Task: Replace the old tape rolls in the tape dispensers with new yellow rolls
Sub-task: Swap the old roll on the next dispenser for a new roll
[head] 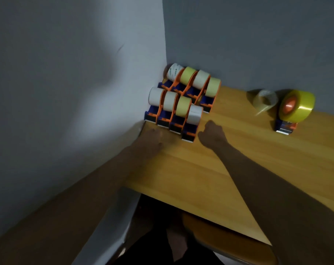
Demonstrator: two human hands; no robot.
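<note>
Wooden tabletop [229, 169], corner: eight dispensers [181, 100] clustered. Left hand [152, 138] blurred, grip unclear; right hand [212, 134] curled, empty, beside white-roll dispenser [193, 121]. Likely light, rigid; hold its orange frame.

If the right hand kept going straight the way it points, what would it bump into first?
Probably the nearest dispenser in the front row, the one carrying the clear-white roll. The right hand sits just beside it, fingers curled; blur makes the exact gap hard to judge.
</note>
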